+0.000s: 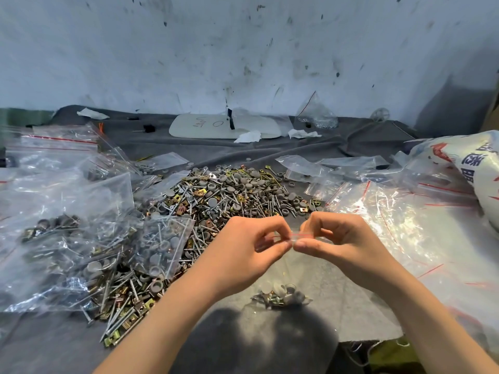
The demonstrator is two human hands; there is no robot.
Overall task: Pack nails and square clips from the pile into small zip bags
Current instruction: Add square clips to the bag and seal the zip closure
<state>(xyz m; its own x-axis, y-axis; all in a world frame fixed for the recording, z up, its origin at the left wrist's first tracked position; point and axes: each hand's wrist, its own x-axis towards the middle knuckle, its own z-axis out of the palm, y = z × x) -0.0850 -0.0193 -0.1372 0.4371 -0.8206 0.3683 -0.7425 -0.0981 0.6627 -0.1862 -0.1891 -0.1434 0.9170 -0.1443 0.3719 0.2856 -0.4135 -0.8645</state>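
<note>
Zip bag [282, 294] pinched by both hands [243, 247] [343, 238], pile [229, 193] on grey cloth [270, 149], scuffed wall [243, 49]

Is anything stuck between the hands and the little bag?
Nothing visible is. The left hand and right hand both pinch the red-striped top of the small clear plastic zip bag, which holds grey caps and metal bits at its bottom.

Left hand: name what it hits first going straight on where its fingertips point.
The right hand, most likely: it and the left hand pinch the small zip bag's top edge, thumb tips nearly meeting. Whether they already touch is unclear.
</note>
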